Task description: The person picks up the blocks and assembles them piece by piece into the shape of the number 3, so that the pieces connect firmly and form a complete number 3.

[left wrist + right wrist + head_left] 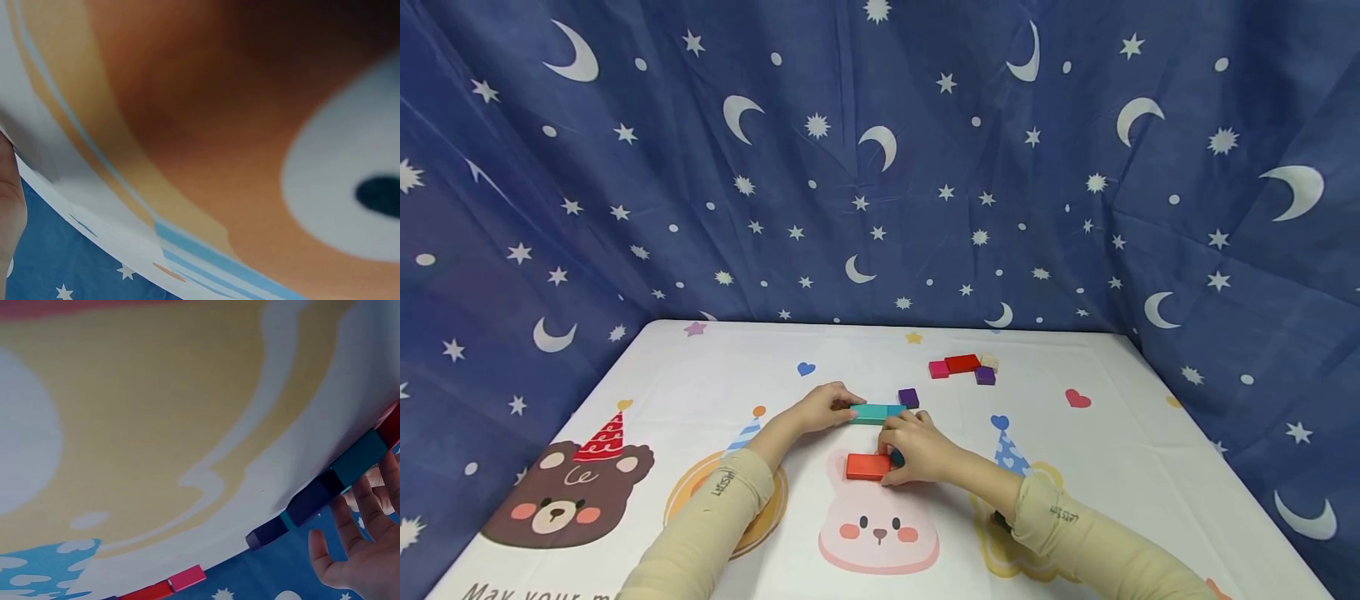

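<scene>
My left hand [826, 407] pinches the left end of a long teal block [868, 414] between thumb and index finger. A small blue block [895, 410] adjoins its right end, and a purple block [908, 398] sits just behind that. Closer to me, my right hand [925, 450] curls its thumb and fingers round a dark teal block [897, 457], mostly hidden by the hand. It abuts an orange-red block [867, 467] on the left. In the right wrist view, fingertips touch the dark teal block [359, 459]. The left wrist view catches only part of the left hand [11, 206].
Farther back on the table stands a loose group: a pink block [938, 369], a red block [962, 363], another purple block [985, 376] and a cream block [990, 362]. A white cloth [1030, 400] with cartoon prints covers the table. Behind hangs a blue starry curtain [820, 217].
</scene>
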Available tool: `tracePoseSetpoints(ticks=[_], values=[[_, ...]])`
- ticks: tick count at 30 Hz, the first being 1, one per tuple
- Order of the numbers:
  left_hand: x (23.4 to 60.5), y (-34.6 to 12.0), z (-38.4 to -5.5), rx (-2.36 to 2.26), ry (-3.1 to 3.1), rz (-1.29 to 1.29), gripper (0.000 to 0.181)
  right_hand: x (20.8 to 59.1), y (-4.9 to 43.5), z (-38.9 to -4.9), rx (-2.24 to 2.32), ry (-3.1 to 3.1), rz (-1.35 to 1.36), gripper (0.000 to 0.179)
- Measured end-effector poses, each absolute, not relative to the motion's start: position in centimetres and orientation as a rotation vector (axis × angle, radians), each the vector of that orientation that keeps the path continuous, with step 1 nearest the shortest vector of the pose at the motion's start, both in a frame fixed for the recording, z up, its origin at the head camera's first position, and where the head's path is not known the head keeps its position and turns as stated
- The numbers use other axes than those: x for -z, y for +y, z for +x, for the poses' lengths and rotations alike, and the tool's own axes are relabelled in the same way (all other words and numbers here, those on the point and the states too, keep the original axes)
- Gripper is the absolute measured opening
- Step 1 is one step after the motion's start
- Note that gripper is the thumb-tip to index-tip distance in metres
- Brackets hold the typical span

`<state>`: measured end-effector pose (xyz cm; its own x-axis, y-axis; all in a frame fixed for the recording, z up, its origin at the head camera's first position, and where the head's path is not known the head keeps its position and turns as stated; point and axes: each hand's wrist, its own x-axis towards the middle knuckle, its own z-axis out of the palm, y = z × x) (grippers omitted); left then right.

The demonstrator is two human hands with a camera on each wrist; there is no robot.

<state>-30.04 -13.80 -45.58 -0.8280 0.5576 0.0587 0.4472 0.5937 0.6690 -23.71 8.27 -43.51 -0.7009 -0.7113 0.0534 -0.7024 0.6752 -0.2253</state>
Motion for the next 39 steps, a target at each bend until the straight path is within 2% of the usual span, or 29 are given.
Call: tracePoseSetpoints(ticks=[39], values=[[45.89,-13.89,-30.09,-1.068,2.659,0.835,0.027,43.61,8.42,-23.66,0.393,2.811,-1.167,0.033]])
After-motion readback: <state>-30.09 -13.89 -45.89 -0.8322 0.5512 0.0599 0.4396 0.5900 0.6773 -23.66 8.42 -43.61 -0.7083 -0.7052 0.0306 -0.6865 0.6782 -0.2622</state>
